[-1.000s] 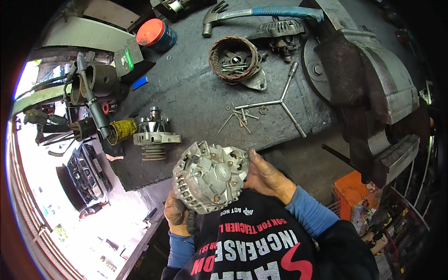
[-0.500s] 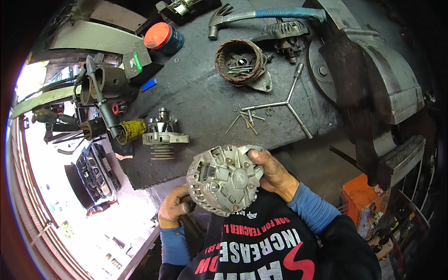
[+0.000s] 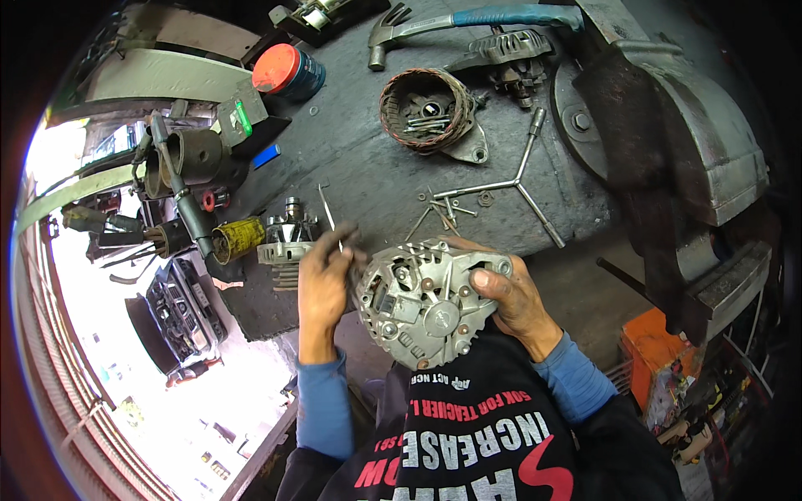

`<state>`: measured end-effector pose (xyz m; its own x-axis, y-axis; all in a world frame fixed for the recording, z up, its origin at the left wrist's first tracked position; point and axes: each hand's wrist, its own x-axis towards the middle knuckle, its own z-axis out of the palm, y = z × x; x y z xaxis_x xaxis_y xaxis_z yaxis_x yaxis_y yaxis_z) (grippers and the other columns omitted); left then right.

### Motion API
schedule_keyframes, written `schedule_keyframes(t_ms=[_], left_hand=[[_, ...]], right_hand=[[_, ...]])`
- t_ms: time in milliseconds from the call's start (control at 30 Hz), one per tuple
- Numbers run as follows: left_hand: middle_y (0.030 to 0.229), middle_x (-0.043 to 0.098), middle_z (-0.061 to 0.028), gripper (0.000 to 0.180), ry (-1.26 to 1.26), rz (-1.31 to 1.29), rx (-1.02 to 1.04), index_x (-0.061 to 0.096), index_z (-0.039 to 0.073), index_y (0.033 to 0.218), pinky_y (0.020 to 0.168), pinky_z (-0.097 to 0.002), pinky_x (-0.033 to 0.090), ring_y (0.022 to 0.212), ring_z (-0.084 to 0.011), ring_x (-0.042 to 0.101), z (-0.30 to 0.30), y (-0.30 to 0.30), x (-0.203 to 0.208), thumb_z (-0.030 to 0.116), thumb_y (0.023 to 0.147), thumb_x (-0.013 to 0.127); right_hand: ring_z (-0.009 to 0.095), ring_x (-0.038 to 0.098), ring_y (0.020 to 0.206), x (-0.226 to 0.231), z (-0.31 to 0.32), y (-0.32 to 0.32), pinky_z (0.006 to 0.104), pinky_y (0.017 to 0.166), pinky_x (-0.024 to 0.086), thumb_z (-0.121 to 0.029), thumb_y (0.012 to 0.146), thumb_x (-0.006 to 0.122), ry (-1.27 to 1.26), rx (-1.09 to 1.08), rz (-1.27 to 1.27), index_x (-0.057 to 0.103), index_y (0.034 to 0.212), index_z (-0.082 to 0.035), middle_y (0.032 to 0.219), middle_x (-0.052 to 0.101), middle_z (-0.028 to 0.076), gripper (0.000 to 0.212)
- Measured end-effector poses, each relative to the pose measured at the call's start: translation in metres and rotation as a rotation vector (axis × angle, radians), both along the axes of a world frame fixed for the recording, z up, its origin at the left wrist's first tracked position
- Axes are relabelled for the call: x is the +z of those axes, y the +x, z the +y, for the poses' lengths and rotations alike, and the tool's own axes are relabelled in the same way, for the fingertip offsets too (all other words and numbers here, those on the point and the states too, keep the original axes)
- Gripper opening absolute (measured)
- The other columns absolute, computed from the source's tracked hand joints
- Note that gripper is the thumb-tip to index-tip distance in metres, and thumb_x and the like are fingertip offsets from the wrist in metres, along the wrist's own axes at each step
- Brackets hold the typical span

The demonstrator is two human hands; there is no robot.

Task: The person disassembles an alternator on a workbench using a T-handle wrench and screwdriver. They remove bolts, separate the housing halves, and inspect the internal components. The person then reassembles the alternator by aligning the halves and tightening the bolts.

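My right hand grips a grey metal alternator by its right edge, thumb on the finned rear housing. The alternator is held above my lap, its rear side facing up. At its left, my left hand is closed on a thin bent metal pick, whose tip points away over the bench. Part of the pick is hidden by the fingers. Just beyond that hand stands an alternator rotor with a pulley and front housing, partly covered by it.
On the dark bench lie a three-armed socket wrench, loose bolts, a stator ring holding bolts, another alternator part and a claw hammer. A red-lidded tub stands far left; a large vise is right.
My left hand has risen and moved away from me, and the thin pick now shows in its fingers. The alternator has shifted right and slightly away, turning a little in my right hand.
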<state>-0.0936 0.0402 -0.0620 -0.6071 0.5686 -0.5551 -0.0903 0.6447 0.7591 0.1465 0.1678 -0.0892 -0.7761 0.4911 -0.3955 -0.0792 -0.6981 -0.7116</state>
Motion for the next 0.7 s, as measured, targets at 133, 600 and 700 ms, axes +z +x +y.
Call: schedule_keyframes(t_ms=[133,600,700], left_hand=[[0.118,0.075,-0.0139,0.036,-0.089,0.473,-0.192,0.067,-0.001,0.135,0.078,-0.0276,0.056,0.089,-0.0117,0.07,0.036,-0.031,-0.049,-0.002,0.101,0.056],[0.131,0.069,-0.017,0.054,0.164,-0.537,0.147,0.062,-0.003,0.138,0.106,-0.0363,0.05,0.124,-0.0243,0.063,-0.015,0.025,0.002,0.041,0.107,0.064],[0.143,0.061,-0.0209,0.076,0.501,-0.893,0.274,0.048,-0.008,0.149,0.115,-0.0396,0.046,0.134,-0.0283,0.059,-0.041,0.05,-0.001,0.046,0.101,0.071]], right_hand=[[0.027,0.068,0.12,0.008,0.003,0.005,0.0385,0.108,0.051,-0.059,0.088,0.072,0.125,0.035,-0.068,0.064,0.142,0.006,0.129,0.072,0.021,0.085],[0.034,0.063,0.131,0.02,0.011,0.011,0.043,0.113,0.047,-0.056,0.085,0.078,0.253,0.121,-0.113,0.062,0.143,0.006,0.14,0.066,0.025,0.087],[0.035,0.063,0.131,0.023,0.011,0.009,0.043,0.113,0.047,-0.057,0.084,0.078,0.231,0.159,-0.096,0.063,0.143,0.006,0.14,0.065,0.025,0.088]])
